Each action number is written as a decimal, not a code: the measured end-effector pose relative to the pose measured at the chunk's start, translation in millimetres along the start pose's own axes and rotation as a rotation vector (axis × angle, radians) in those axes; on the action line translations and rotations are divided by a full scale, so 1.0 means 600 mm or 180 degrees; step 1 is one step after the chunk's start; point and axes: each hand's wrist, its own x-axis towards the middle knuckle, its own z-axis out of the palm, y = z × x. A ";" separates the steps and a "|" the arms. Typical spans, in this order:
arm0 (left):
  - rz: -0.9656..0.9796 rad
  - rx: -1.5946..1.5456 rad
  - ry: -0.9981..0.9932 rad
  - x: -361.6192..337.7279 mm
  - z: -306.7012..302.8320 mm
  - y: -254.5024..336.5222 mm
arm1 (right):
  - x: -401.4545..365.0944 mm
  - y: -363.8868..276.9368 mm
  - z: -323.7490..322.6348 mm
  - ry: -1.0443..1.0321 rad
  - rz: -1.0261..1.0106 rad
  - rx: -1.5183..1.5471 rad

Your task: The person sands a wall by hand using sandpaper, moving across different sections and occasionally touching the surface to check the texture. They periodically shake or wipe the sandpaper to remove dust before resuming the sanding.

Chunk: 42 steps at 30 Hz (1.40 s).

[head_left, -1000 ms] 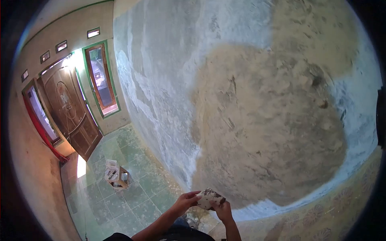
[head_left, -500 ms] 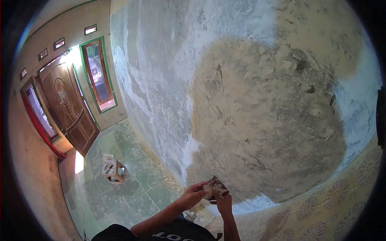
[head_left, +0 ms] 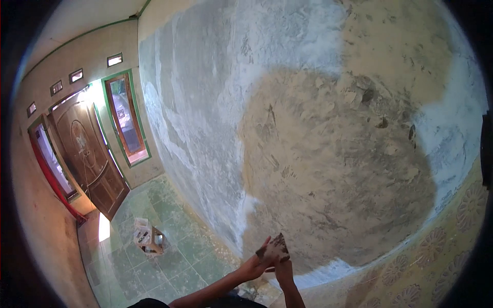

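Both my hands are at the lower middle of the head view, in front of the wall. They hold a flat, roughly square piece (head_left: 276, 250), dark along its edges and smeared with beige paste. Its exact kind does not show. My left hand (head_left: 252, 267) is closed on its left side, with a finger pointing up along it. From below, my right hand (head_left: 283, 271) grips the lower edge, fingers partly hidden behind the piece. Just beyond is the wall's broad beige-grey coated patch (head_left: 328, 169), rough and streaked.
A small stool (head_left: 153, 246) with containers on it stands on the green tiled floor (head_left: 174, 262). A wooden door (head_left: 87, 149) is at the left beside a narrow window (head_left: 126, 118). Flower-patterned tiles (head_left: 429, 246) run along the lower right.
The view has tilted slightly upward, so the room sits lower in it. The flat piece is turned more upright, and my left hand has shifted lower along its side.
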 end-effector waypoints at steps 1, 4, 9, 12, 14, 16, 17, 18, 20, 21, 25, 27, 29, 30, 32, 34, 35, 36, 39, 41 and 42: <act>0.0354 0.0720 0.0290 0.009 -0.003 0.010 | -0.005 -0.008 0.009 -0.0200 0.0238 0.0028; -0.0027 0.1301 0.0412 0.020 -0.017 0.044 | -0.012 -0.027 0.018 -0.0751 0.0672 -0.0316; 0.0228 0.1463 0.0161 0.026 -0.046 0.028 | -0.039 -0.049 0.025 -0.0813 0.0750 0.0093; 0.0138 0.0240 0.0262 0.020 -0.051 0.006 | -0.038 -0.035 0.014 -0.0934 0.0900 0.0133; -0.0010 0.0109 0.0289 0.003 -0.030 0.021 | -0.038 -0.014 0.004 -0.1036 0.0968 0.0126; 0.0027 0.0097 0.0223 -0.005 -0.037 -0.002 | -0.034 -0.005 0.005 -0.1020 0.0970 0.0191; -0.0001 0.0232 0.0247 -0.003 -0.048 -0.018 | -0.036 -0.006 0.006 -0.1017 0.1049 0.0204; -0.0029 0.0363 0.0272 -0.006 -0.050 -0.028 | -0.038 -0.010 0.006 -0.1005 0.1032 0.0131; 0.0246 -0.0178 0.0512 -0.018 -0.003 0.029 | -0.031 -0.012 0.004 -0.0979 0.1092 0.0065; 0.0069 -0.0336 0.0736 -0.011 -0.014 0.025 | -0.019 -0.006 0.002 -0.1046 0.1120 -0.0193; 0.0447 -0.0522 0.1214 -0.032 -0.046 -0.027 | -0.031 0.058 -0.037 -0.1157 0.0313 -0.0975; 0.0164 0.0034 0.1702 -0.063 -0.058 0.000 | -0.030 0.040 -0.054 -0.0862 0.0645 -0.0676; 0.0419 0.0370 0.1860 -0.095 -0.095 0.008 | -0.026 0.047 -0.078 -0.0489 0.0764 -0.0543; 0.0544 0.0401 0.1934 -0.114 -0.112 0.014 | -0.021 0.055 -0.096 -0.0346 0.0669 -0.0531; 0.0421 0.1010 0.2496 -0.148 -0.198 -0.030 | -0.017 0.041 -0.112 -0.0038 0.0551 -0.0982; 0.0662 0.0279 0.2661 -0.180 -0.230 -0.025 | -0.018 0.034 -0.132 0.0052 0.0505 -0.0981; 0.0754 0.0209 0.2753 -0.197 -0.246 -0.021 | -0.019 0.022 -0.137 0.0115 0.0433 -0.1015; 0.0851 0.0141 0.2843 -0.209 -0.261 -0.018 | -0.020 0.010 -0.138 0.0178 0.0355 -0.1047; 0.0981 0.0073 0.3571 -0.233 -0.289 0.004 | -0.023 -0.012 -0.141 0.0313 0.0308 -0.1132; 0.0953 0.0066 0.3844 -0.233 -0.308 0.021 | -0.018 -0.014 -0.141 0.0448 0.0290 -0.1117; 0.1138 0.0120 0.3979 -0.230 -0.318 0.028 | -0.015 -0.012 -0.140 0.0448 0.0288 -0.1130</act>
